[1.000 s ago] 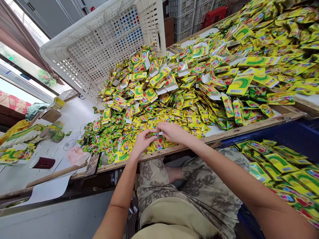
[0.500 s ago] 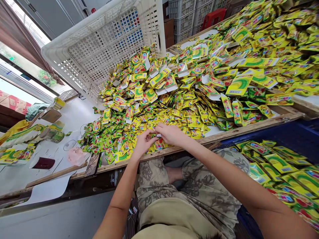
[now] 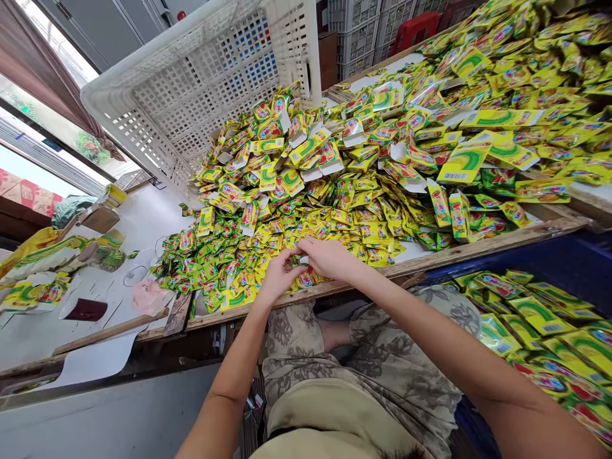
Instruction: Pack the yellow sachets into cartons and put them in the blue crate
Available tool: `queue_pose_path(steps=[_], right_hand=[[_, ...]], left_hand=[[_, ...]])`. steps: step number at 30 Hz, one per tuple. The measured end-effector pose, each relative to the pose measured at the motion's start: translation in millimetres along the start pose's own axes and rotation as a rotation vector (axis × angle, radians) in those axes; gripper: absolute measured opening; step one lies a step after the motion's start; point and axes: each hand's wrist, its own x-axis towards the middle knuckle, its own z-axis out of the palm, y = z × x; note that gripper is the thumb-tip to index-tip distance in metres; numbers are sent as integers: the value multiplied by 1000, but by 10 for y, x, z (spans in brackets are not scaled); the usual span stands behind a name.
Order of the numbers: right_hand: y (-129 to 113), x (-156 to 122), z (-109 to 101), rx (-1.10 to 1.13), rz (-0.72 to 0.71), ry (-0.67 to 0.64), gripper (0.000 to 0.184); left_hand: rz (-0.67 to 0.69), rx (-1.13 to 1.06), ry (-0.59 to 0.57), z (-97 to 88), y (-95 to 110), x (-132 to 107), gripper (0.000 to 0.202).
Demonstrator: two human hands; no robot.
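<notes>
- The left hand [image 3: 277,275] and the right hand [image 3: 329,258] meet fingertip to fingertip over the near edge of the heap, both pinching one small packet [image 3: 302,259] between them; only a sliver of it shows between the fingers.
- The left hand's fingers curl in from below, the right hand's knuckles arch over from above, so both are narrowed onto the packet.
- Right under and all around the hands lies the heap of yellow-green sachets [image 3: 335,191], loose and overlapping, reaching away from the hands and to their right.
- Just below the hands runs the wooden edge rail [image 3: 478,245] of the table, with sachets lying up against it.
- Beyond the heap, up and to the left of the hands, a white plastic crate [image 3: 191,95] is tipped on its side, its open mouth facing the sachets.
- Well to the left of the hands, on the white tabletop [image 3: 143,223], sit a pink scrap [image 3: 148,296], a dark red card [image 3: 86,310] and a few more packets.
- To the right of the right forearm and lower, a blue bin [image 3: 564,261] holds larger yellow-green packs [image 3: 540,315].
- Beneath the arms, the person's patterned trousers [image 3: 382,363] fill the foreground.
</notes>
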Motion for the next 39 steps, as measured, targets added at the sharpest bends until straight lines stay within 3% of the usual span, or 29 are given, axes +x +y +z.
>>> queue_pose_path(steps=[8,13,26,32,39], right_hand=[[32,-15,-24,31,-2,28,20],[52,-27,5,41,-34,52,17],[13,89,-42,-7,-53,-133,21],[2,22,-18,-12,-113,-65,22],[19,-68,26,57,-62,5,25]], left_hand=[[19,-198,51,124,-27,-35,53],[-1,-194,69,130,-5,-41,63],[10,-231,43,183,44,-70,67],[24,-246,31,197,33,-68,61],[139,-115,16,189,-28,-20,49]])
